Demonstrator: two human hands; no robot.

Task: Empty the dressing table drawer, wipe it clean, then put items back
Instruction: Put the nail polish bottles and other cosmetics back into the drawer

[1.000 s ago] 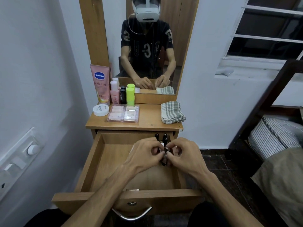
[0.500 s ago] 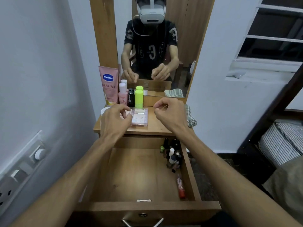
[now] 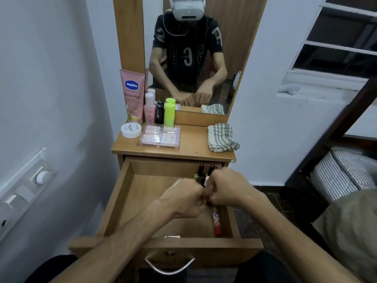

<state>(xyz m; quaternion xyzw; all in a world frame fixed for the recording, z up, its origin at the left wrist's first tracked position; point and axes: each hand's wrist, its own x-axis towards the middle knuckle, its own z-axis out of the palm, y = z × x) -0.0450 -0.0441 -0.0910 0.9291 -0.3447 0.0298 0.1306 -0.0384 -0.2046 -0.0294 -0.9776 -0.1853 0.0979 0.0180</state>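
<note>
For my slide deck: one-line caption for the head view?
Both hands, left hand and right hand, meet over small bottles in the open drawer.

Soft, even indoor light falls on the pale walls around the mirror (image 3: 195, 58), with no hard glare. Right of the mirror the window (image 3: 336, 37) is dark. Straight lines bow toward the edges, and both hands are slightly blurred.

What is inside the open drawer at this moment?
The drawer holds small bottles clustered at its back right and a red tube along the right wall. Left hand and right hand cover whatever lies between.
</note>
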